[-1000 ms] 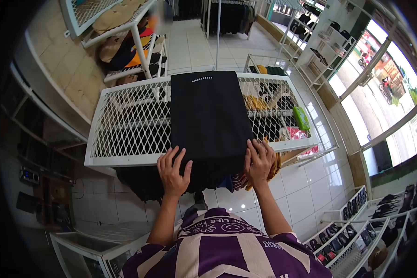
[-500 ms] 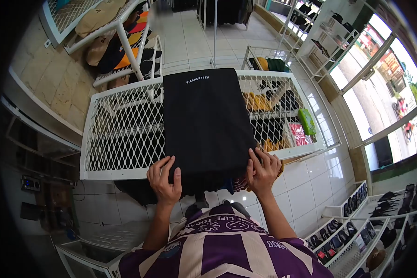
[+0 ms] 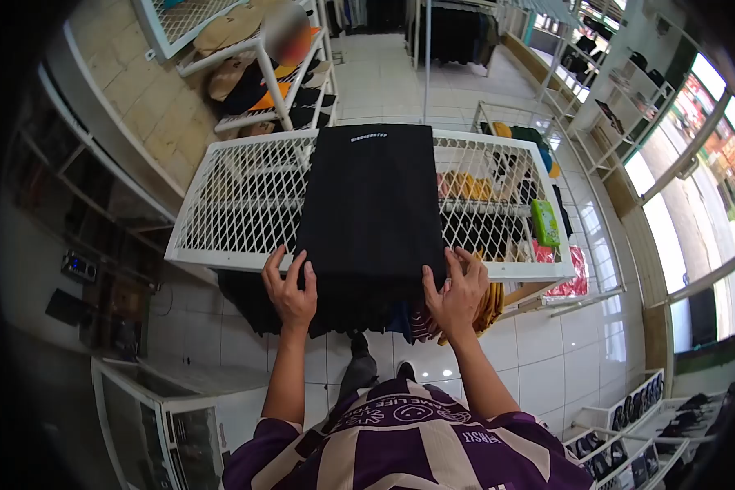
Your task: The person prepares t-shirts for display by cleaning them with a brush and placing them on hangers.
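Note:
A folded black shirt (image 3: 371, 204) with small white lettering at its far end lies flat across a white mesh rack top (image 3: 249, 192). My left hand (image 3: 291, 291) is at the shirt's near left corner, fingers spread and touching or very close to its edge. At the near right corner, my right hand (image 3: 457, 296) is held the same way, fingers apart and thumb by the cloth. Neither hand is closed round the fabric. Dark garments (image 3: 347, 306) hang below the rack's near edge.
A green packet (image 3: 545, 223) rests at the right end of the mesh. Yellow clothes (image 3: 465, 186) show through it. Caps fill a white shelf (image 3: 273, 86) at the back left. A glass door stands at right, above shelves of sandals (image 3: 629, 408). A thin pole (image 3: 427, 65) rises behind the rack.
The view has shifted, so the rack and shirt sit differently in it. Both hands stay at the shirt's near corners with fingers spread, and the shirt still lies flat.

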### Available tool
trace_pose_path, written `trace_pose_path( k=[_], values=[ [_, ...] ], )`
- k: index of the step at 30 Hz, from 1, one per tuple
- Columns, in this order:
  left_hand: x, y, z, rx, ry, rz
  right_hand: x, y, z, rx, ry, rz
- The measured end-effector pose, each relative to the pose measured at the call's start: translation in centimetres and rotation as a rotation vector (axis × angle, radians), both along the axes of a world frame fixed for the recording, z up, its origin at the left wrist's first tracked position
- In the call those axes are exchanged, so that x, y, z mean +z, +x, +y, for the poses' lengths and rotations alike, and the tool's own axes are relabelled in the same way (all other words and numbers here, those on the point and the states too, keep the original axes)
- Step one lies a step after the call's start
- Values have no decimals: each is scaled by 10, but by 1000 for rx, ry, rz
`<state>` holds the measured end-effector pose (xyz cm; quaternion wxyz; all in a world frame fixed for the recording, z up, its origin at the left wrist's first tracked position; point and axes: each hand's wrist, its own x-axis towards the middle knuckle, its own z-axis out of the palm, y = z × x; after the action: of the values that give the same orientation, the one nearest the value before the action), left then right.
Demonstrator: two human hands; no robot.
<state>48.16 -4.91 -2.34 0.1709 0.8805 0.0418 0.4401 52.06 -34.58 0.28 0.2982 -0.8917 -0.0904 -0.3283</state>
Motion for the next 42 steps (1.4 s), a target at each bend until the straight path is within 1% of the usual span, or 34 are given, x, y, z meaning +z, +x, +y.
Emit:
trace_pose_path(
  k=[1,5,8,11,13,19,21,27,29,30,32,36,39,42],
  values=[
    [1,-3,-2,14,36,9,-1,-1,0,-6,-17,-12],
    [-1,-12,-4,108,167,90,0,-2,0,7,42,31],
    [-6,-12,-2,130,198,91,-3,-4,1,-10,69,17],
    [-6,-12,-2,137,186,98,-4,-7,5,-26,88,26],
    [-6,-12,0,109,169,98,-2,-8,9,-43,74,-38],
    [-4,-15,7,57,129,103,-3,-15,22,-121,78,-62],
    [-5,-14,11,-40,84,54,1,-19,26,-153,54,-58],
    [7,-19,19,-105,71,65,-4,-23,41,-300,37,-58],
    [10,-19,27,-163,53,97,-12,-24,43,-282,140,-27],
    [12,-18,33,-169,48,99,-13,-24,43,-288,135,-26],
    [15,-16,42,-271,38,63,-15,-25,44,-288,150,6],
    [21,-14,43,-342,-31,10,-17,-26,44,-295,195,57],
    [28,-22,43,-381,-81,36,-20,-43,35,-245,182,133],
    [33,-41,45,-437,-54,134,-19,-61,29,-215,287,274]
  ],
)
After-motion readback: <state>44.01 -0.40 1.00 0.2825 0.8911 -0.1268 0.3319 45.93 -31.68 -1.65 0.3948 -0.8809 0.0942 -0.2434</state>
